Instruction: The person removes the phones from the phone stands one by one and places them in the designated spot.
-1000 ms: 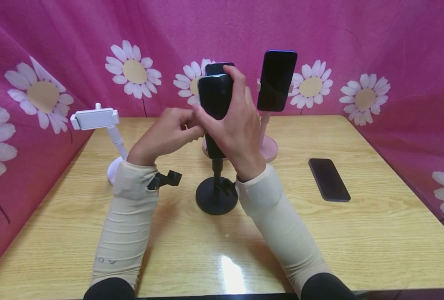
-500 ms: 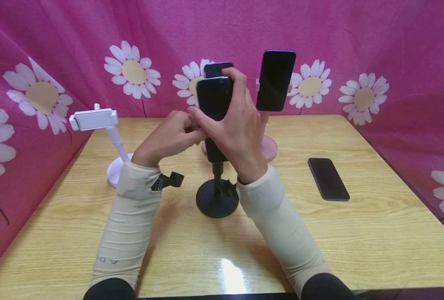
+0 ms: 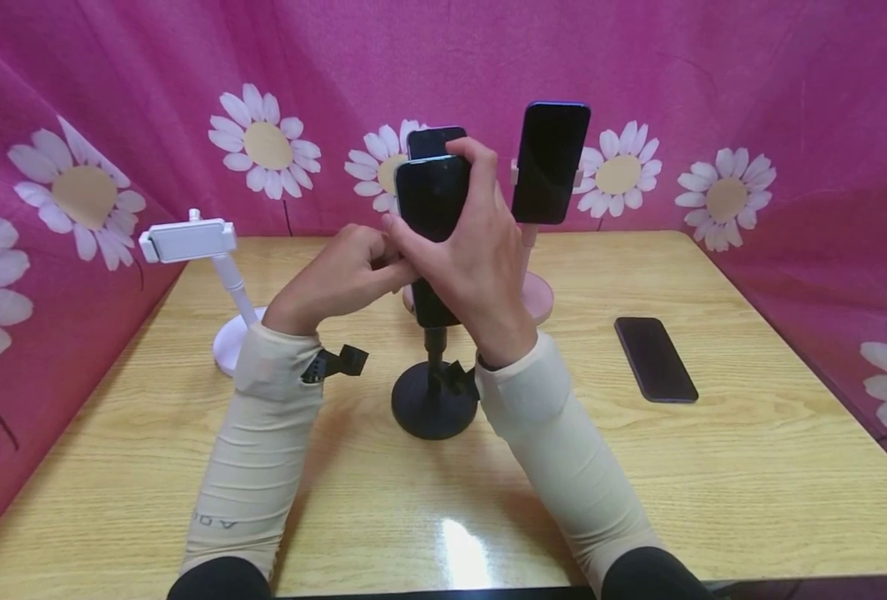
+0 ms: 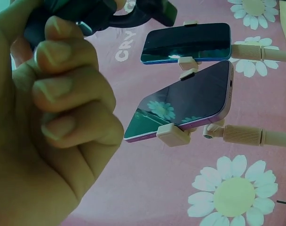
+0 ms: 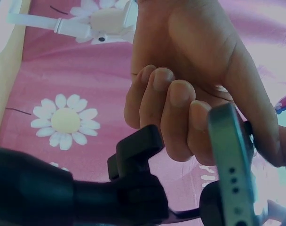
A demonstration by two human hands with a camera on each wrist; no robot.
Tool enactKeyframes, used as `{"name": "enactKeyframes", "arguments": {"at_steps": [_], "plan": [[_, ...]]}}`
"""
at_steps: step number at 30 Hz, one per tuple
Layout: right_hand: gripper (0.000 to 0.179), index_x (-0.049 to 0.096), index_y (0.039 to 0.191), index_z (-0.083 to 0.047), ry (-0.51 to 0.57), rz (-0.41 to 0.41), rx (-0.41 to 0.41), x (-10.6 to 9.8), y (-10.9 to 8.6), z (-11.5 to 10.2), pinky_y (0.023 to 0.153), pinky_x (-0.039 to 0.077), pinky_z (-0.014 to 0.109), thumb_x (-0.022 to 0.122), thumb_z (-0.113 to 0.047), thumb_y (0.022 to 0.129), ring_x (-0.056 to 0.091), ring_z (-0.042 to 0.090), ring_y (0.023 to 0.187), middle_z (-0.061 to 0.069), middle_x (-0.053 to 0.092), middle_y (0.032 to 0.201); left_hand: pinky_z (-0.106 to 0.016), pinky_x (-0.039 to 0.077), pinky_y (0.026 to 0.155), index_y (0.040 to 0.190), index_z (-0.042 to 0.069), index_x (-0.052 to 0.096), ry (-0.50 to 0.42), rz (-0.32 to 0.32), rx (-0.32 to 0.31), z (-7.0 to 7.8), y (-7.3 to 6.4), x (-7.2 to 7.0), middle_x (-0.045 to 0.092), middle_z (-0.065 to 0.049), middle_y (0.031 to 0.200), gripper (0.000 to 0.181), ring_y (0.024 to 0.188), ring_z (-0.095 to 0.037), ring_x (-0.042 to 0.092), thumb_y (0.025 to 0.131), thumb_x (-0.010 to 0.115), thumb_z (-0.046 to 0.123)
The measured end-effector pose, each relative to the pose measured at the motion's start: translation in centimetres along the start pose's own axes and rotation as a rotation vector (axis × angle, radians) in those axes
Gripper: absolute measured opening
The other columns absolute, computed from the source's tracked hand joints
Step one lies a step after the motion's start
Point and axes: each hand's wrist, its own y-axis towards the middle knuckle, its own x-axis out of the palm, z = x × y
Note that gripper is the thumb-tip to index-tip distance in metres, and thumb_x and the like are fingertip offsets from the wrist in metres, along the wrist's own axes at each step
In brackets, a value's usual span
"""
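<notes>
Upright on a black phone stand (image 3: pixel 434 400) is a dark-screened phone (image 3: pixel 432 196), at the middle of the head view. My right hand (image 3: pixel 483 250) grips this phone, its index finger at the top right corner and its thumb reaching across the screen to the left edge. At that left edge, my left hand (image 3: pixel 342 271) pinches the stand's clamp with curled fingers. The right wrist view shows the phone's edge (image 5: pixel 231 174) and the left hand's fingers (image 5: pixel 179 94) behind it, with the thumb in front. Much of the clamp is hidden.
Behind are a phone (image 3: pixel 436 142) partly covered by the held one, and another phone (image 3: pixel 552 162) upright on a pink stand (image 3: pixel 538 293). A white phone stand (image 3: pixel 192 239) is at the left. One phone (image 3: pixel 655 358) lies flat on the table (image 3: pixel 759 467) at right.
The phone, black stand and both hands have shifted slightly nearer the front of the table. My left hand has also moved a little right. Both hands keep their hold.
</notes>
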Motion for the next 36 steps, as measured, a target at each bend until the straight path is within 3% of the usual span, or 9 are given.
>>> {"name": "enactKeyframes", "arguments": {"at_steps": [4, 8, 15, 22, 26, 31, 36], "plan": [[0.078, 0.038, 0.135, -0.014, 0.026, -0.010, 0.006, -0.11, 0.00, 0.04, 0.073, 0.048, 0.027, 0.077, -0.045, 0.075, 0.062, 0.014, 0.091, 0.005, 0.064, 0.110, -0.031, 0.030, 0.045, 0.101, 0.015, 0.072, -0.015, -0.056, 0.023, -0.11, -0.17, -0.21, 0.050, -0.005, 0.059, 0.018, 0.048, -0.023, 0.037, 0.094, 0.059, 0.025], [0.081, 0.038, 0.135, -0.017, 0.027, -0.020, 0.020, -0.22, 0.03, 0.07, 0.071, 0.047, 0.027, 0.077, -0.051, 0.073, 0.061, 0.012, 0.087, 0.003, 0.063, 0.106, -0.031, 0.030, 0.046, 0.100, 0.013, 0.071, -0.038, -0.111, 0.058, -0.11, -0.27, -0.35, 0.063, -0.001, 0.069, 0.019, 0.048, -0.022, 0.036, 0.096, 0.055, 0.022], [0.078, 0.038, 0.134, -0.016, 0.022, -0.015, 0.020, -0.20, 0.00, 0.02, 0.070, 0.048, 0.027, 0.076, -0.050, 0.074, 0.060, 0.012, 0.085, 0.004, 0.062, 0.105, -0.031, 0.033, 0.049, 0.092, 0.010, 0.073, -0.032, -0.116, 0.084, -0.13, -0.21, -0.43, 0.068, 0.001, 0.073, 0.022, 0.047, -0.021, 0.036, 0.096, 0.053, 0.020], [0.079, 0.039, 0.134, -0.014, -0.028, 0.009, -0.005, -0.07, -0.14, -0.13, 0.068, 0.048, 0.027, 0.076, -0.050, 0.074, 0.058, 0.015, 0.085, 0.007, 0.060, 0.108, -0.031, 0.032, 0.046, 0.091, 0.010, 0.071, -0.038, -0.092, 0.088, -0.31, -0.26, -0.47, 0.049, -0.005, 0.060, 0.019, 0.048, -0.021, 0.037, 0.095, 0.055, 0.019], [0.081, 0.040, 0.136, -0.017, -0.068, 0.002, -0.012, -0.02, -0.22, -0.27, 0.065, 0.047, 0.028, 0.075, -0.054, 0.074, 0.056, 0.015, 0.084, 0.007, 0.058, 0.104, -0.030, 0.032, 0.045, 0.092, 0.010, 0.070, -0.040, -0.084, 0.092, -0.40, -0.30, -0.53, 0.052, -0.005, 0.062, 0.018, 0.048, -0.022, 0.038, 0.094, 0.055, 0.019], [0.067, 0.046, 0.134, -0.018, -0.081, 0.021, -0.032, 0.14, -0.18, -0.26, 0.061, 0.044, 0.031, 0.071, -0.045, 0.078, 0.053, 0.016, 0.079, 0.007, 0.057, 0.094, -0.030, 0.031, 0.044, 0.085, 0.009, 0.069, -0.023, -0.085, 0.074, -0.28, -0.31, -0.58, 0.043, -0.007, 0.056, 0.019, 0.046, -0.022, 0.037, 0.093, 0.055, 0.019], [0.064, 0.048, 0.131, -0.016, -0.062, 0.045, -0.049, 0.21, -0.27, -0.09, 0.061, 0.045, 0.032, 0.072, -0.041, 0.077, 0.055, 0.019, 0.080, 0.009, 0.060, 0.095, -0.029, 0.030, 0.043, 0.079, 0.010, 0.068, -0.030, -0.090, 0.076, -0.33, -0.22, -0.42, 0.043, -0.006, 0.056, 0.021, 0.045, -0.022, 0.037, 0.093, 0.055, 0.020]]}}
